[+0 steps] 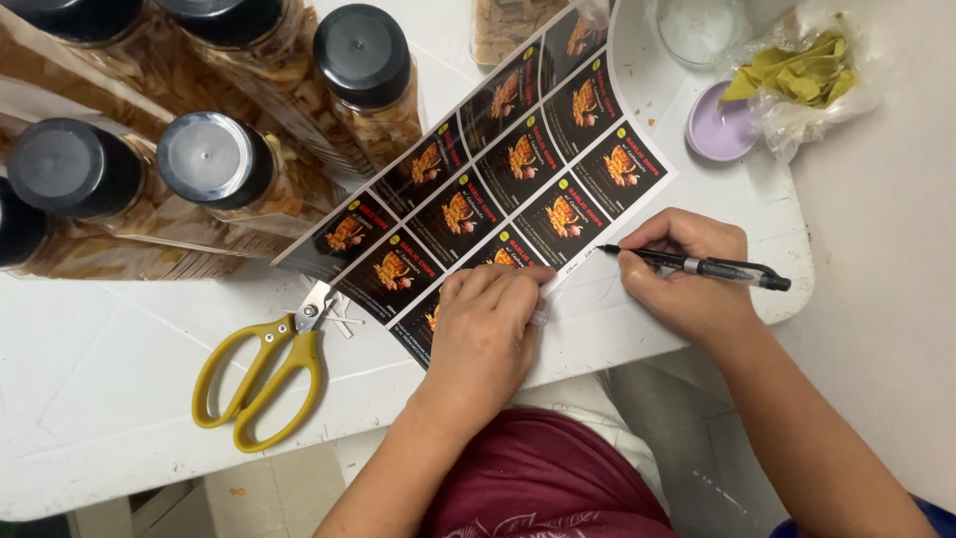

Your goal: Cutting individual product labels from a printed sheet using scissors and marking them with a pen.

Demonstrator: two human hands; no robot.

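A sheet of black printed labels (498, 164) lies diagonally on the white table (90, 399). My left hand (488, 329) presses flat on the sheet's near corner, fingers together. My right hand (687, 274) grips a black pen (697, 265), its tip touching the sheet's white margin next to my left fingertips.
Yellow-handled scissors (264, 374) lie at the left of the sheet. Several black-lidded jars (214, 159) of fried chips stand at the back left. At the back right are a purple lid (719, 128), a clear cup (697, 28) and a plastic bag of leaves (802, 65). The table edge runs close to my body.
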